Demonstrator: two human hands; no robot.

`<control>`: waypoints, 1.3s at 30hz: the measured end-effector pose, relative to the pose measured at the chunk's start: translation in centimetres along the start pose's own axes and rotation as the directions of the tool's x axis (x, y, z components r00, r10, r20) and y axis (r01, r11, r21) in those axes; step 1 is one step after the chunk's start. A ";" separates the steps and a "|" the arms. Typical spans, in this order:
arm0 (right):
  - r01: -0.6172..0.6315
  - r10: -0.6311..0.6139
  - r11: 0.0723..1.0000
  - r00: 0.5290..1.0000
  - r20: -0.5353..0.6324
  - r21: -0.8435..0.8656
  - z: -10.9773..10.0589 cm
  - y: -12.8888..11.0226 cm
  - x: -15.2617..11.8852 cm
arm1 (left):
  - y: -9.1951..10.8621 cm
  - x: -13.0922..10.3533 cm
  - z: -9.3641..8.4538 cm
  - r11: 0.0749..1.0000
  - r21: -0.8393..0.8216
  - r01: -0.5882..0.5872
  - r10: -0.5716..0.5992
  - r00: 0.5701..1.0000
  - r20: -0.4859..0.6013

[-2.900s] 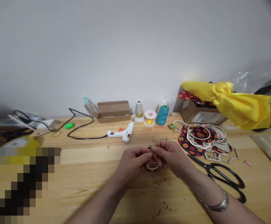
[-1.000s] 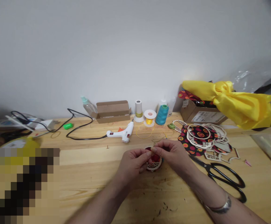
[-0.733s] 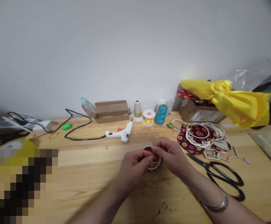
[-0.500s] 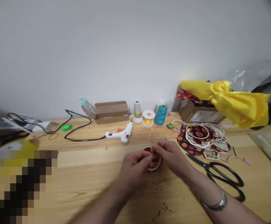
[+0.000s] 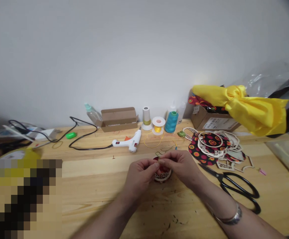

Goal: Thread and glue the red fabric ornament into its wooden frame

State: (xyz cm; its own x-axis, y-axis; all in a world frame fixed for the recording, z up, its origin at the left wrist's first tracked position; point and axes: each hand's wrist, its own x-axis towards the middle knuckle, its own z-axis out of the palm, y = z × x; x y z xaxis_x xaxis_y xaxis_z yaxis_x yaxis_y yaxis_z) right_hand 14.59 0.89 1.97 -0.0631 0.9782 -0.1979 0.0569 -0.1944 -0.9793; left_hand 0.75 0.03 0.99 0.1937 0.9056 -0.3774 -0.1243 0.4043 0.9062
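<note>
Fingertip to fingertip, my left hand [image 5: 141, 175] and my right hand [image 5: 180, 166] pinch a thin olive-green cord [image 5: 158, 153] above the table. Its loose end loops out behind my right fingers; the pinched part is mostly hidden. Right below my fingers lies a round ornament [image 5: 162, 176] with red fabric and a pale wooden lattice rim, partly covered by the hands. Black-handled scissors [image 5: 230, 182] rest to the right of my right forearm, which wears a silver bracelet.
A white glue gun [image 5: 128, 142] lies behind my hands. Thread spools stand along the wall, including a turquoise one [image 5: 171, 122]. Wooden lattice frames [image 5: 215, 147] and patterned fabric are piled at the right. Yellow cloth [image 5: 256, 109] hangs over a cardboard box [image 5: 206, 120].
My fingertips have come closer together and shifted slightly left over the round ornament. The cord, held upright between them earlier, now trails behind my right fingers.
</note>
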 end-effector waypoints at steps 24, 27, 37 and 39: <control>0.243 -0.281 0.866 0.959 -0.024 -0.437 -0.5 1.3 0.1 | 0.7 -0.1 -0.3 0.995 0.095 -0.030 0.034 0.999 -0.038; 0.245 -0.288 0.870 0.957 -0.038 -0.428 -0.5 1.3 0.2 | 0.6 -0.1 -0.2 0.996 0.087 -0.031 0.032 0.999 -0.009; 0.046 -0.048 0.997 0.999 -0.025 -0.056 0.1 0.3 0.1 | -1.0 -0.1 -0.1 0.689 0.541 -0.482 0.510 0.853 0.109; 0.001 -0.001 1.000 1.000 -0.006 0.031 0.2 0.3 0.1 | -1.5 -0.2 -0.3 0.542 0.630 -0.556 0.602 0.780 0.170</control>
State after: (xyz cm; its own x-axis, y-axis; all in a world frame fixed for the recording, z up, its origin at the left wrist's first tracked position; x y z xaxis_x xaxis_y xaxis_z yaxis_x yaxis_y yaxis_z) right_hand 14.37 0.87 1.63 -0.0567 0.9788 -0.1967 0.0258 -0.1955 -0.9804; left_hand 0.65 -0.67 -0.34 0.2423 0.9280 0.2832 0.4381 -0.3651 0.8214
